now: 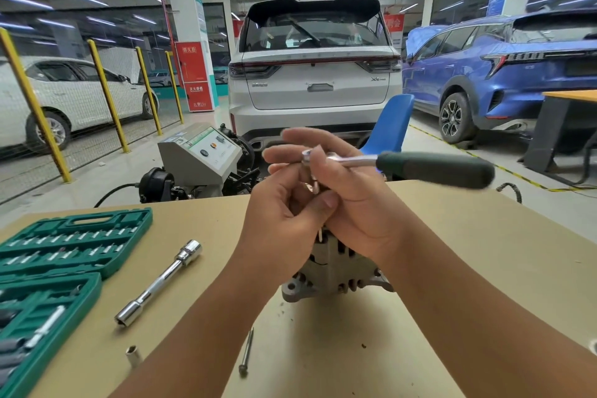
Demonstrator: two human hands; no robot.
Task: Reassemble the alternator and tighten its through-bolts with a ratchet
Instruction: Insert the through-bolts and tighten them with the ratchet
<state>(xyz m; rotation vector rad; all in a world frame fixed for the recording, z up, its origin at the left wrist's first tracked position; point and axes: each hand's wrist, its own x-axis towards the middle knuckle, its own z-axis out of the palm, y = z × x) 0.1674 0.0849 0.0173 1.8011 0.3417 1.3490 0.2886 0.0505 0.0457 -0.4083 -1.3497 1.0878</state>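
Head view. Both hands raised together over the alternator [332, 271], which sits on the tan table [484, 252] directly beneath the grip, partly hidden by the wrists.

Right hand [352, 200]: fingers curled round the head end of the ratchet [387, 162]; chrome head at the fingertips, dark green handle sticking out to the right of the grip, roughly level.

Left hand [284, 210]: fingers curled, thumb pressed against the right hand, pinching something small and metallic under the ratchet head. Too hidden to say what it is.

Below and left of the grip, on the table: a loose through-bolt [246, 353], lying apart from the alternator. Further left of it, a small socket [133, 355]. Up from that, a long chrome socket extension [160, 283], lying diagonally. Far left of the grip, open green tool case [64, 255] with bits and sockets.

Beyond the grip: grey test stand [203, 152], blue chair [392, 126], white SUV [315, 74].
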